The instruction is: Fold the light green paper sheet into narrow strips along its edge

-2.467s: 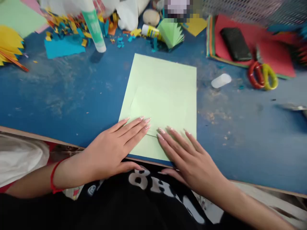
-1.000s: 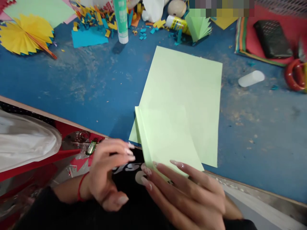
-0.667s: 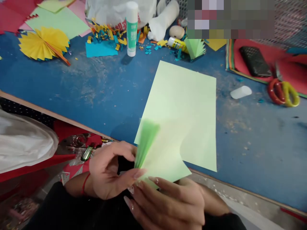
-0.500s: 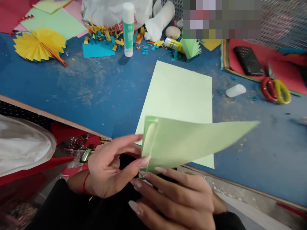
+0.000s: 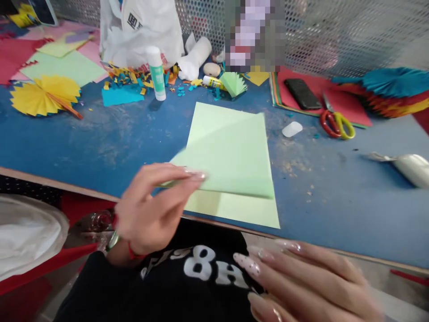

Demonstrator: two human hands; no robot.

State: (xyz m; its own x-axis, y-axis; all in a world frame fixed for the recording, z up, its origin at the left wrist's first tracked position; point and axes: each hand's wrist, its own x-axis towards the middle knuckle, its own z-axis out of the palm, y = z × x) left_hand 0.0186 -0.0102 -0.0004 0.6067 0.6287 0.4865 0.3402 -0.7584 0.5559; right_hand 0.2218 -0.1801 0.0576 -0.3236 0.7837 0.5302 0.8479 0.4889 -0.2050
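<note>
My left hand (image 5: 150,210) pinches the near left edge of a light green paper sheet (image 5: 231,156) and holds it just above a second light green sheet (image 5: 241,210) that lies flat on the blue table (image 5: 100,138). The held sheet hangs over the lower sheet and hides most of it. My right hand (image 5: 301,281) is low at the bottom right, off the table, fingers spread and holding nothing.
A glue stick (image 5: 157,74) stands at the back among paper scraps. A yellow paper fan (image 5: 45,94) lies back left. Red and yellow scissors (image 5: 337,123), a black phone (image 5: 302,94) on red paper and a white cap (image 5: 292,129) are back right. A metal mesh wall (image 5: 335,31) runs behind.
The top sheet was folded at its near edge, lifted and turned over by both hands. Now only my left hand holds it; my right hand has let go and dropped back.
</note>
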